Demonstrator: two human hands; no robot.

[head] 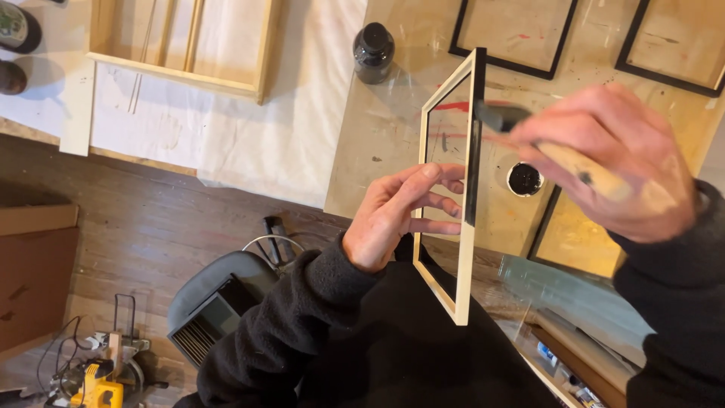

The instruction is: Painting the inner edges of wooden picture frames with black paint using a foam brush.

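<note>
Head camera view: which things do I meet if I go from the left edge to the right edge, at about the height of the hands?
Brown cardboard box → wooden floor → left hand → pale wooden frame → open jar of black paint → right hand, which holds a brush.

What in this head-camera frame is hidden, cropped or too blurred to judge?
- Brush bristles: motion-blurred; contact with the pale wooden frame is unclear.
- Right hand: blurred; its grip hides most of the brush handle.
- Left hand: fingers partly behind the frame.
- Black frames on the table: cut by the top edge.
</note>
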